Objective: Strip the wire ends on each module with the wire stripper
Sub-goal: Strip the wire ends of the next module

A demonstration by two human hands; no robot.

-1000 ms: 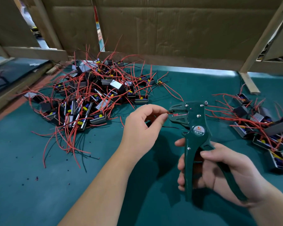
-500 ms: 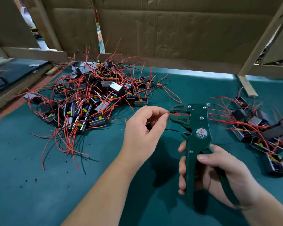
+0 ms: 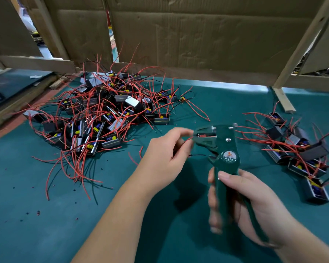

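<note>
left hand [image 3: 164, 158] pinches red wire [image 3: 188, 139] | right hand [image 3: 254, 202] squeezes wire stripper [image 3: 227, 147] tighter (handles closer)

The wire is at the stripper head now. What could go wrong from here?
1. The left hand pinches the red wire right beside the head of the wire stripper. A squeeze from the right hand on the handles might nip a fingertip.
2. A black wire juts from the left hand towards the stripper's lower part. It could snag or get cut by mistake.
</note>
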